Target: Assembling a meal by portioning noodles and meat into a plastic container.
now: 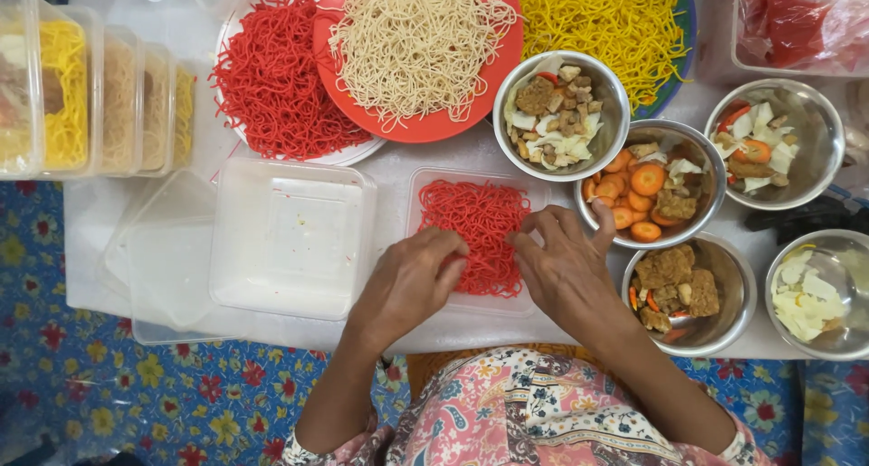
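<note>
My left hand (412, 280) and my right hand (563, 262) rest on a clear plastic container (534, 191) filled with red noodles (475, 222). Fingertips of both hands press into the noodles from either side, with fingers bent and spread. Neither hand lifts anything. Just right of my right hand stands a steel bowl of carrot slices (647, 187), and a steel bowl of brown fried pieces (674, 285) sits by my right wrist.
Clear lids (290, 240) lie left of the container. At the back are plates of red noodles (272, 77), pale noodles (416, 41) and yellow noodles (606, 18). Filled containers (90, 95) stand at far left. More steel bowls of vegetables (561, 113) (769, 145) (815, 294) sit to the right.
</note>
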